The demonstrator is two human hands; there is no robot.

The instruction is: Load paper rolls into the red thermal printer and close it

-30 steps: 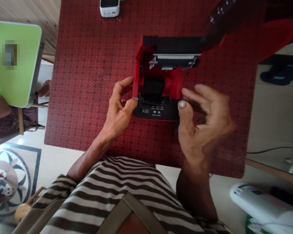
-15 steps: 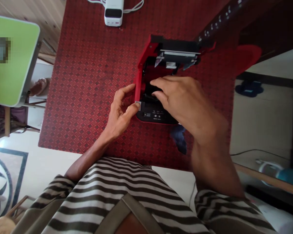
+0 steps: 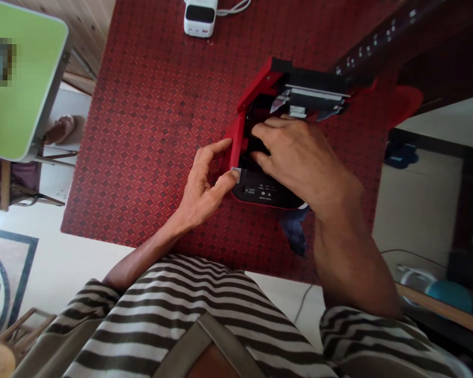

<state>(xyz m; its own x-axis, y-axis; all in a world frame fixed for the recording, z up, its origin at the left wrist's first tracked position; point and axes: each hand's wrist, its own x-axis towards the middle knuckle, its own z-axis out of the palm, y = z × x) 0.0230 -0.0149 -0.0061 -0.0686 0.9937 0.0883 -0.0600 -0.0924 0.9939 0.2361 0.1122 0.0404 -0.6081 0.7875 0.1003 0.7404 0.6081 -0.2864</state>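
A red-and-black printer (image 3: 266, 191) stands on the table with its lid (image 3: 319, 84) raised at the far side. My left hand (image 3: 205, 184) holds the printer's left front corner, its thumb on a small grey patch and its fingers along the red side wall. Over the dark inside of the printer, my right hand (image 3: 299, 157) reaches down with curled fingers. Its thumb and index finger lie near the left inner wall, and whatever they grip, if anything, is lost in the dark. A crumpled dark blue piece (image 3: 295, 231) pokes out by the printer's front right corner.
A patterned red cloth (image 3: 150, 131) covers the table. At its far side lies a white power bank (image 3: 199, 18) with a white cable (image 3: 234, 8). A green-topped table (image 3: 31, 94) stands to the left, where a person's foot (image 3: 61, 128) shows. Right of the printer is a red rounded object (image 3: 405, 105).
The view has shifted, and the printer appears farther right and slightly turned. My right hand has reached a little deeper into it, while my left hand keeps its hold on the corner.
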